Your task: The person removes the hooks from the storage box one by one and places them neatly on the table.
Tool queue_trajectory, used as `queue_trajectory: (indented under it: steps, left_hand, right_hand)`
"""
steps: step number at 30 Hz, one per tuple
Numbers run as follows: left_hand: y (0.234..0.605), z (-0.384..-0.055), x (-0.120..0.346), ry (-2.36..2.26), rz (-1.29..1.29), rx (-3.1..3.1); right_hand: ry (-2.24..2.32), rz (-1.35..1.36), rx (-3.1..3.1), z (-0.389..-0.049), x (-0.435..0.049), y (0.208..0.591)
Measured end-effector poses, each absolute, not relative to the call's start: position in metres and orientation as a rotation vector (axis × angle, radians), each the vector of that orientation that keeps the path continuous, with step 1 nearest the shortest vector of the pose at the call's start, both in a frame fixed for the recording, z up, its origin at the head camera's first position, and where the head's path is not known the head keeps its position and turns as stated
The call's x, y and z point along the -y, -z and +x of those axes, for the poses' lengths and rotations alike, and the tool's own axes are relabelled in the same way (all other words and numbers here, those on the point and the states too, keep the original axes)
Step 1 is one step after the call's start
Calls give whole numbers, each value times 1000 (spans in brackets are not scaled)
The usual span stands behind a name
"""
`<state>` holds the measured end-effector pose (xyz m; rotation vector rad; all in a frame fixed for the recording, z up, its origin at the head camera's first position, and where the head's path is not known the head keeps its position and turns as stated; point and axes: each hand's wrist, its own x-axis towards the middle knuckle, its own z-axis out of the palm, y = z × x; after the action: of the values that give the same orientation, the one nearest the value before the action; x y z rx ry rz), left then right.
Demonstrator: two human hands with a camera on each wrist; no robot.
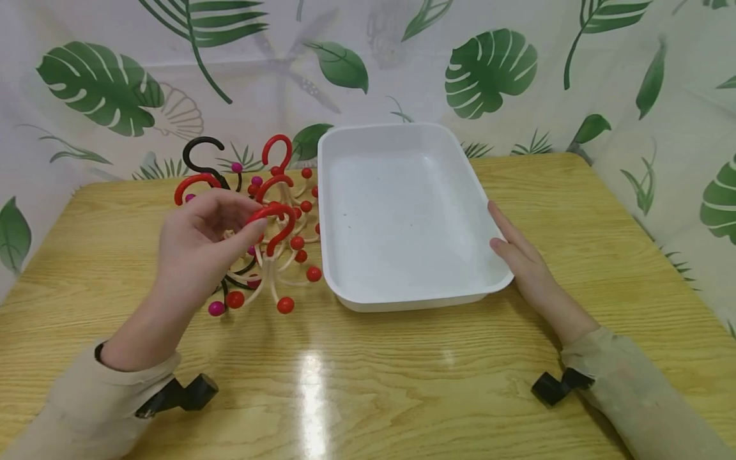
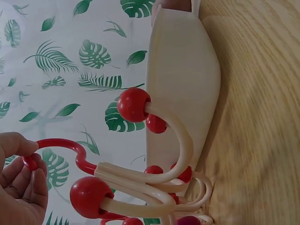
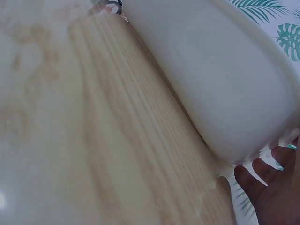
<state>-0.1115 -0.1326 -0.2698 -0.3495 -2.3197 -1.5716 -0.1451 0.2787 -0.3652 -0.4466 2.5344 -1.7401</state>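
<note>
My left hand [image 1: 198, 249] pinches the red hook top of a multi-arm hanger hook [image 1: 269, 268] between thumb and fingertips. Its cream arms curve outward and end in red balls; the left wrist view shows the hook [image 2: 136, 176] hanging from the fingers. Behind it, similar hanger hooks [image 1: 276, 150] crowd together, some with red tops and at least one black [image 1: 201, 140]. My right hand [image 1: 526, 265] holds the near right side of a white plastic tray [image 1: 402, 223], thumb at the rim. In the right wrist view, fingers [image 3: 267, 171] touch the tray's outer wall.
Everything stands on a wood-grain table [image 1: 368, 377]. Behind it hangs a white cloth [image 1: 397, 70] printed with green leaves. The tray stands right beside the cluster of hooks, a few small dark specks on its floor.
</note>
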Motion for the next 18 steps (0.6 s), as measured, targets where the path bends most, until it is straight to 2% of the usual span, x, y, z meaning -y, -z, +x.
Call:
queue_trajectory:
  steps: [18]
  left_hand:
    - [291, -118, 130, 1573, -297, 2382]
  right_hand:
    - [1736, -456, -2544, -145, -280, 366]
